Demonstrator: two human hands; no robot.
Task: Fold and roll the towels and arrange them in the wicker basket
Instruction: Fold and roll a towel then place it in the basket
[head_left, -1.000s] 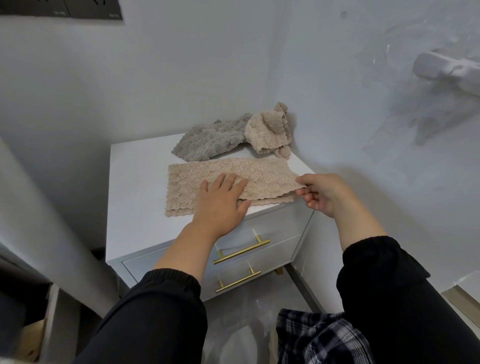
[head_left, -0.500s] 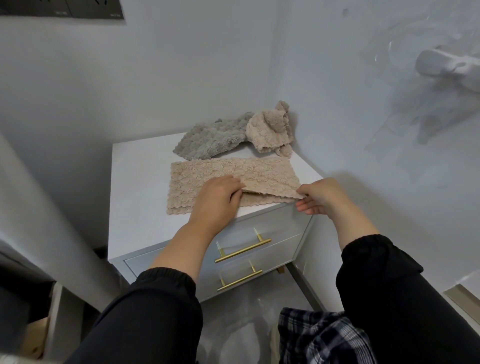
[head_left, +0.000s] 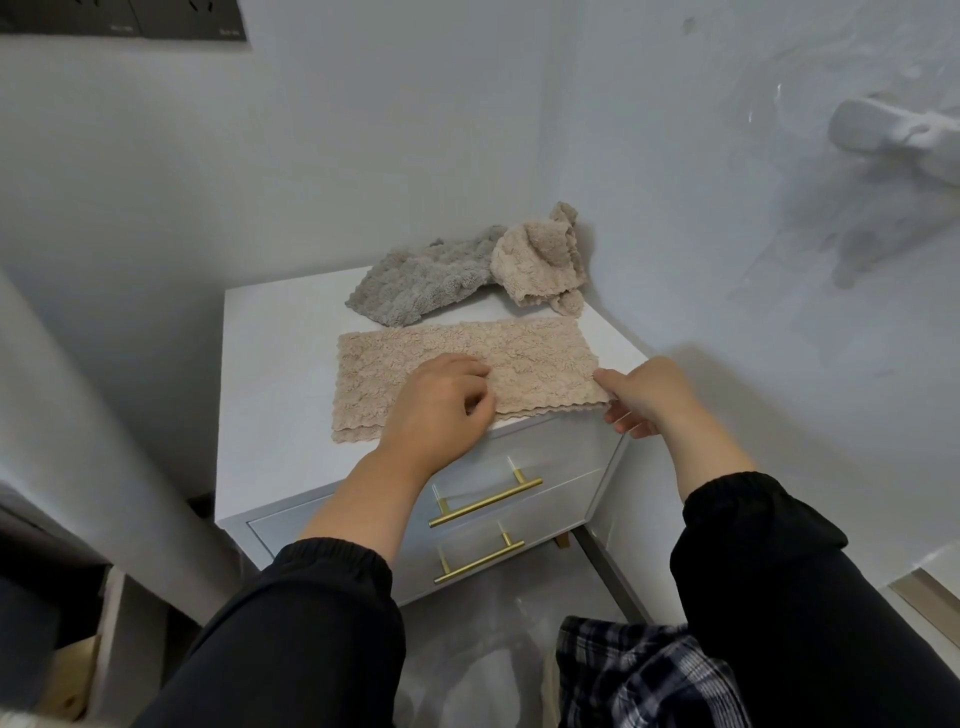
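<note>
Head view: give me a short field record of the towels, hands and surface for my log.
surface: white nightstand
towel in work: folded beige towel, flat on top, near the front edge
left hand: fingers curled on the towel's near edge
right hand: pinches the towel's near right corner
waiting: grey towel and crumpled beige towel, side by side at the back
basket: not in view

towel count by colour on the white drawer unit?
Beige: 2, the flat folded towel in front, the crumpled beige towel at the back
Grey: 1, the grey towel
Total: 3
</note>
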